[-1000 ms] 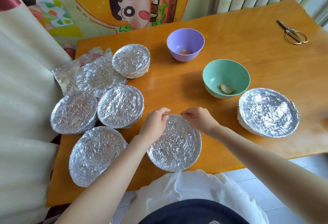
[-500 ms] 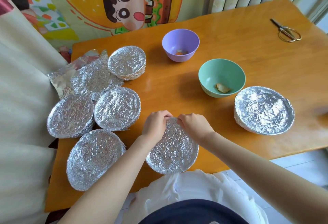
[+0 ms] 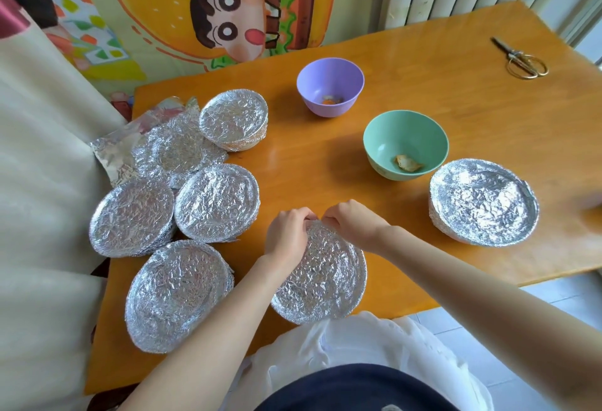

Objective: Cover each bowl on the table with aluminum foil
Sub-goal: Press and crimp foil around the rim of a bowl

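Shows the near bowl [image 3: 322, 283], covered in crinkled foil, at the near edge of the orange table [image 3: 439, 91], directly in front of the person. Places the left hand [image 3: 288, 234] and the right hand [image 3: 353, 223] side by side on the far rim of that bowl, knuckles nearly touching, fingers of both curled down over the foil and gripping it at the rim.

Groups four further foil-covered bowls on the left part of the table: far-left bowl [image 3: 234, 119], middle bowl [image 3: 216, 203], left-edge bowl [image 3: 132, 215] and near-left bowl [image 3: 177, 293], the last close beside the left forearm. Locates loose foil [image 3: 176, 150], crumpled and flattened, between the far-left bowl and the middle bowl, reaching out to the table's left edge.

Leaves two bowls uncovered near the table's centre: purple bowl [image 3: 330, 85] farther away, green bowl [image 3: 405, 143] nearer, each holding a small scrap of food. Sets a right-hand foil-covered bowl [image 3: 483, 202] just beside the green bowl. Includes scissors [image 3: 521, 57] at the far right corner, well apart from everything else.
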{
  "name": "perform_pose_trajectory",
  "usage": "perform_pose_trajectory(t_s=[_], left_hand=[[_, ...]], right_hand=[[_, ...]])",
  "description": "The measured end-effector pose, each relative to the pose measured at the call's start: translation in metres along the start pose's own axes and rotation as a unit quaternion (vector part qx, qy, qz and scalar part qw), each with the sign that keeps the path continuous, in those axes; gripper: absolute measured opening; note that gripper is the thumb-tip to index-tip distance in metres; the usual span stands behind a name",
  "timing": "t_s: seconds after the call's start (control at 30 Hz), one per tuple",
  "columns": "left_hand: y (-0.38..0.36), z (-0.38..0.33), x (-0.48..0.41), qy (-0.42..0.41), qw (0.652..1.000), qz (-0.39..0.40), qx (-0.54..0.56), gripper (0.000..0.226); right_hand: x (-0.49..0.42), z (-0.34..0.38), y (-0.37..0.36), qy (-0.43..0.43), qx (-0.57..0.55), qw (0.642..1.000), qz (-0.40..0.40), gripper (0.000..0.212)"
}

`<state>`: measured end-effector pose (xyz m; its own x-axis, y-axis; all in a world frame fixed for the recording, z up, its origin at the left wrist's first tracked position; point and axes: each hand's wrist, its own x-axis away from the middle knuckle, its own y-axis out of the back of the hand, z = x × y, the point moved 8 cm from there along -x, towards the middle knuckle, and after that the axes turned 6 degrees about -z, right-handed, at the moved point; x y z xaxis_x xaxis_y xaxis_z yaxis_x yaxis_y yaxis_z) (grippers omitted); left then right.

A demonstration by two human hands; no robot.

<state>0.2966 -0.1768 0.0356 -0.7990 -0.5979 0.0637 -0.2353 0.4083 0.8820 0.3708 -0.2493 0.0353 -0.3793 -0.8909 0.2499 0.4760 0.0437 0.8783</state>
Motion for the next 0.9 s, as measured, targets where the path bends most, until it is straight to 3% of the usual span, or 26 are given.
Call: perform_pose_trajectory(t_s=[0.3, 0.43, 0.53, 0.7, 0.8, 0.9], left_hand=[[0.000, 0.008, 0.003, -0.005, 0.999, 0.035, 0.017, 0.023], [0.003, 0.014, 0.002, -0.005, 0.999, 0.041, 0.010, 0.035], [0.008, 0.020, 0.001, 0.007, 1.000, 0.018, 0.010, 0.034], [0.008, 0.017, 0.004, 0.011, 1.000, 0.012, 0.017, 0.031], [0.007, 0.013, 0.005, -0.004, 1.000, 0.019, 0.012, 0.031], [0.009, 0.006, 0.003, -0.028, 0.999, 0.020, 0.014, 0.028]], right_hand=[[-0.003, 0.011, -0.009, -0.010, 0.117, 0.992, 0.046, 0.032], [-0.008, 0.010, -0.004, -0.017, 0.045, 0.999, 0.020, 0.018], [-0.011, 0.017, -0.009, -0.022, -0.024, 0.999, 0.008, 0.028], [-0.008, 0.014, -0.019, -0.046, -0.055, 0.997, 0.018, 0.026], [-0.009, 0.007, -0.018, -0.069, -0.136, 0.988, 0.040, 0.026], [-0.011, 0.006, -0.008, -0.071, -0.146, 0.984, 0.075, 0.034]])
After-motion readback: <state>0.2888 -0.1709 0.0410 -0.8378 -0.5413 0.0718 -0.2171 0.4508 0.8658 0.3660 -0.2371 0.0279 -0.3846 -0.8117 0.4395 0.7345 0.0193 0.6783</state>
